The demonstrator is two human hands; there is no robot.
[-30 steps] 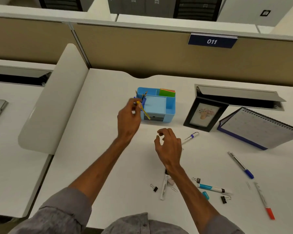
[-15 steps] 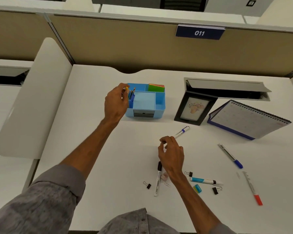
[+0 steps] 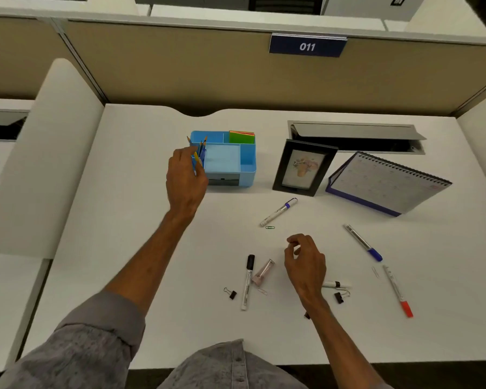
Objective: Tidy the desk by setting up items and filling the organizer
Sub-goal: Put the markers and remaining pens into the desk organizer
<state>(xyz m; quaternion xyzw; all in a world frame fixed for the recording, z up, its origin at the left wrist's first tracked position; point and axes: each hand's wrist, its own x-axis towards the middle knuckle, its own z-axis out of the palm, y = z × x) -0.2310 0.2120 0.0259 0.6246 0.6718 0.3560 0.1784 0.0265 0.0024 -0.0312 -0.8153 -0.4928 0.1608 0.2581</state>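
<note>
**Seating a pencil in the organizer**

The left hand [image 3: 185,175] is at the left pocket of the light-blue plastic organizer [image 3: 247,164], fingers among the upright pencils [image 3: 202,147]; I cannot tell if it pinches the yellow pencil [image 3: 196,157]; lower it straight, sparing its neighbours; the right hand [image 3: 306,262], nearer than the organizer, hangs loosely curled, visibly empty.

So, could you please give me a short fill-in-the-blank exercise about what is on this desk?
1. The sign reads ___.
2. The pencils stand at the organizer's ___ end.
3. The rightmost pen has a ___ cap.
4. The frame stands between the organizer and the ___.
Missing words: 011; left; red; calendar.
</note>
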